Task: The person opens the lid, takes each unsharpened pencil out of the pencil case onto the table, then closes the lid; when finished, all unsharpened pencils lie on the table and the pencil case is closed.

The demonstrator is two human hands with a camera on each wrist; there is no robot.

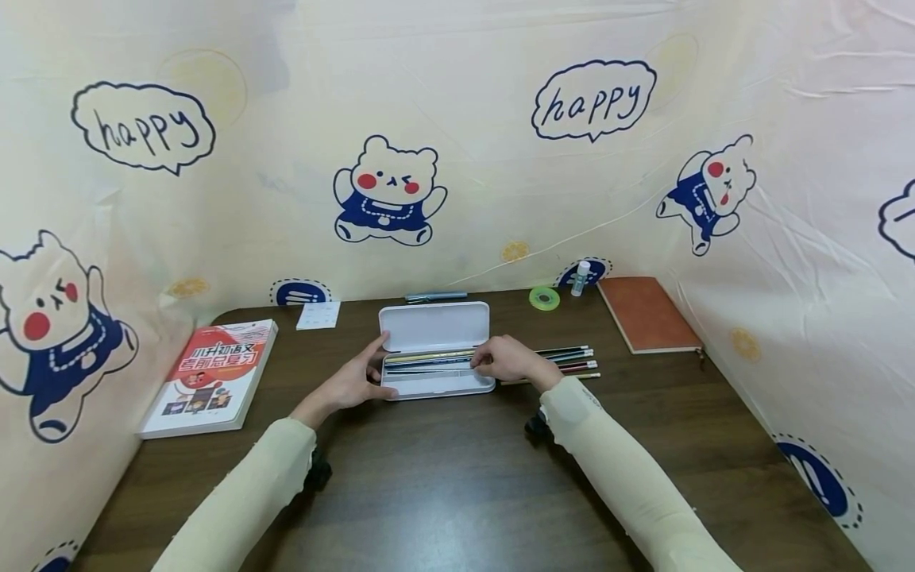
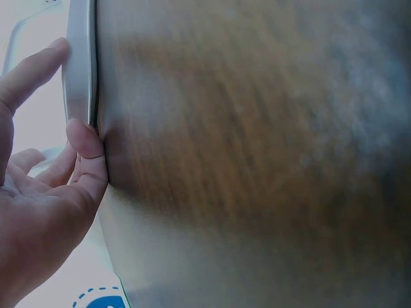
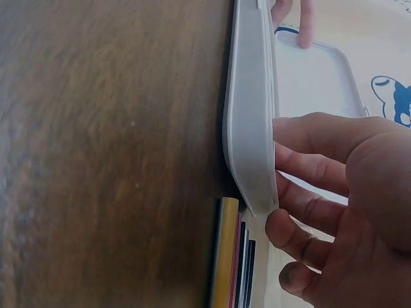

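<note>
An opened white pencil case point(image 1: 439, 387) lies on the table in the head view, its lid point(image 1: 434, 327) raised at the back. Several pencils point(image 1: 429, 359) lie lengthwise inside it. My left hand point(image 1: 349, 383) grips the case's left end, thumb at the front corner and a finger against the lid. My right hand point(image 1: 506, 359) is over the right end, thumb and forefinger pinched together at the pencil ends. In the right wrist view its fingertips go behind the case's front wall point(image 3: 252, 115), which hides what they pinch. More pencils point(image 3: 228, 256) lie on the table beside the case.
A red and white book point(image 1: 207, 377) lies at the left, a white card point(image 1: 318, 315) behind it. Pens point(image 1: 436, 297) lie behind the case. Green tape point(image 1: 544, 299), a glue stick point(image 1: 581, 278) and a brown notebook point(image 1: 650, 314) are at the back right. A printed curtain point(image 1: 486, 159) encloses the table.
</note>
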